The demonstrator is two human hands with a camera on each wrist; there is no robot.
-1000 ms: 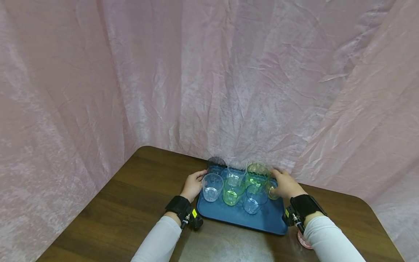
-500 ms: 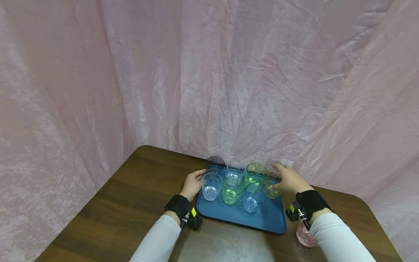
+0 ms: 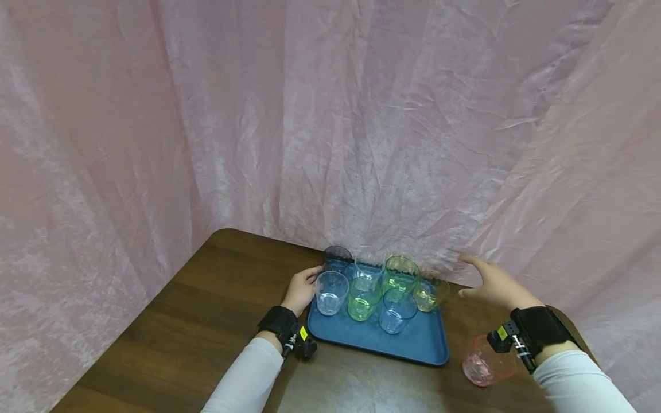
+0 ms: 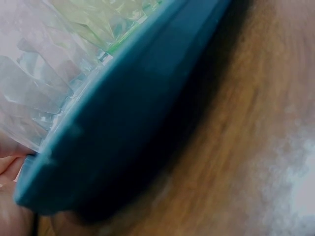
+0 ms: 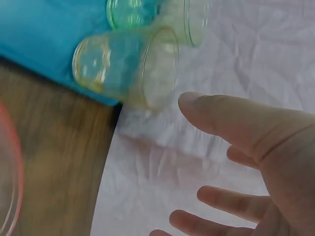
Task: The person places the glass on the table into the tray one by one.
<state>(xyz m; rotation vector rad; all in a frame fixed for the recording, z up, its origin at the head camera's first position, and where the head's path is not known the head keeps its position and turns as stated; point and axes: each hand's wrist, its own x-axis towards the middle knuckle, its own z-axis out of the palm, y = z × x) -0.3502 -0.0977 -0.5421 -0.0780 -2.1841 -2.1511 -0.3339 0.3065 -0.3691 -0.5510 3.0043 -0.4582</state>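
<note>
A blue tray (image 3: pixel 382 342) carries several see-through cups. My left hand (image 3: pixel 300 291) holds its left edge; in the left wrist view, fingers (image 4: pixel 10 206) lie around the tray's corner, beside a clear cup (image 3: pixel 331 293). My right hand (image 3: pixel 498 288) is right of the tray, fingers spread and holding nothing. A yellow cup (image 3: pixel 426 298) stands at the tray's right side, apart from the right thumb in the right wrist view. Below the right wrist, a pink cup (image 3: pixel 480 367) stands on the table, partly covered by the wrist camera.
Also on the tray are a green cup (image 3: pixel 364 301), a blue cup (image 3: pixel 396 314), a taller green cup (image 3: pixel 401 272), a dark cup (image 3: pixel 337 257) and another clear cup (image 3: pixel 369 265). A pink curtain (image 3: pixel 330 126) hangs right behind the wooden table (image 3: pixel 206 298).
My right hand has let go of the yellow cup and moved right, away from the tray. More of the pink cup shows now. The left hand has stayed at the tray's edge.
</note>
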